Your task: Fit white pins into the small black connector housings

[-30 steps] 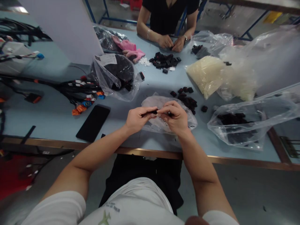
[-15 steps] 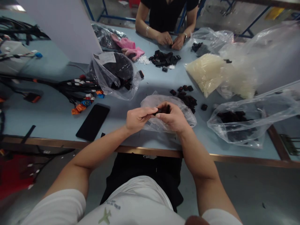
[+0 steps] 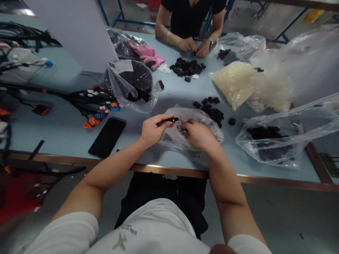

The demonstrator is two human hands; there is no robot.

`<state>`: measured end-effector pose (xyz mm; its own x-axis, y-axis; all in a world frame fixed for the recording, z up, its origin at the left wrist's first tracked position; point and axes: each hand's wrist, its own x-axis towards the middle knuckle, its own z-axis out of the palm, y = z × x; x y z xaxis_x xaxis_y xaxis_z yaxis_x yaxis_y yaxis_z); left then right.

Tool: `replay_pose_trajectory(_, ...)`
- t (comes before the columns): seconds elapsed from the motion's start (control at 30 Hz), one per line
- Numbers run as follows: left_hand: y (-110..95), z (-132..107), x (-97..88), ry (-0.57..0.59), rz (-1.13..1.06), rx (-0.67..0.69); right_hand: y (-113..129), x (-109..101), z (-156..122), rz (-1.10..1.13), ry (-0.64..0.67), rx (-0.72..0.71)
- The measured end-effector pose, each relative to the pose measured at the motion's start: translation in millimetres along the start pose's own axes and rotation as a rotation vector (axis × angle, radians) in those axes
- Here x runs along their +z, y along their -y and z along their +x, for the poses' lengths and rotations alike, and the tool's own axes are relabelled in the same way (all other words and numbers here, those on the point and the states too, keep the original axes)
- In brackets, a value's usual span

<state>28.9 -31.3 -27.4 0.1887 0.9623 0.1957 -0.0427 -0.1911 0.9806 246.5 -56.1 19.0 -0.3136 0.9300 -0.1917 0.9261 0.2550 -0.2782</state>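
Note:
My left hand (image 3: 153,129) pinches a black plastic connector (image 3: 172,119) between thumb and fingers, its end pointing right. Lower and to the right, my right hand (image 3: 198,134) reaches down over a clear plastic bag (image 3: 178,112), fingers curled together among small white pieces (image 3: 181,127). What those fingertips grip, if anything, is too small to make out. Just beyond the bag lies a pile of black connectors (image 3: 214,113), with a single black connector (image 3: 232,121) off to its right.
A black phone (image 3: 107,137) and a wire harness (image 3: 76,102) with orange and blue plugs lie left. Bags of black parts (image 3: 132,84) and yellowish pieces (image 3: 233,83) stand further back. Another bag (image 3: 267,141) is at right. Across the table a co-worker's hands (image 3: 195,46) handle a small part.
My hands, together on the black connector before, are now apart. The left keeps the connector; the right has let go and lowered to the white pieces in the bag.

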Motion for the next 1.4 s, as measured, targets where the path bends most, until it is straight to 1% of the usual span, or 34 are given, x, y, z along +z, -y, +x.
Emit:
replay_pose_trajectory(0.07, 0, -1, 0.7, 0.010, 0.003, -0.007, 7, 2, 1, -0.087, 0.066, -0.022)
replay_pose_trajectory(0.17, -2, -3, 1.3, 0.032, 0.009, -0.012, 11, 4, 3, -0.120, 0.100, -0.042)
replay_pose_trajectory(0.27, -1, -4, 1.2, 0.043, 0.022, -0.008, 8, 4, 4, -0.120, 0.088, -0.031)
replay_pose_trajectory(0.43, 6, -2, 0.5, 0.038, 0.030, 0.012, 1, 3, 1, -0.087, 0.023, -0.040)
replay_pose_trajectory(0.6, 8, -2, 0.4, 0.048, 0.031, 0.006, 0, 7, 4, -0.099, 0.049, -0.054)
replay_pose_trajectory(0.7, 7, -3, 0.6, 0.046, 0.026, 0.001, -2, 7, 6, -0.061, 0.031, -0.051)
replay_pose_trajectory(0.87, 6, -3, 0.9, 0.050, -0.003, -0.005, -8, 3, 6, 0.044, -0.036, -0.040)
replay_pose_trajectory(1.07, 1, -4, 0.8, 0.054, -0.020, -0.011, -15, 2, 4, 0.187, -0.111, -0.104)
replay_pose_trajectory(1.23, -2, -4, 1.4, 0.051, -0.039, -0.011, -22, 5, 5, 0.252, -0.164, -0.076)
replay_pose_trajectory(1.3, -1, -4, 1.7, 0.053, -0.043, -0.008, -22, 5, 4, 0.330, -0.229, -0.090)
replay_pose_trajectory(1.4, -1, -5, 1.9, 0.053, -0.034, -0.003, -18, 4, 2, 0.465, -0.422, -0.104)
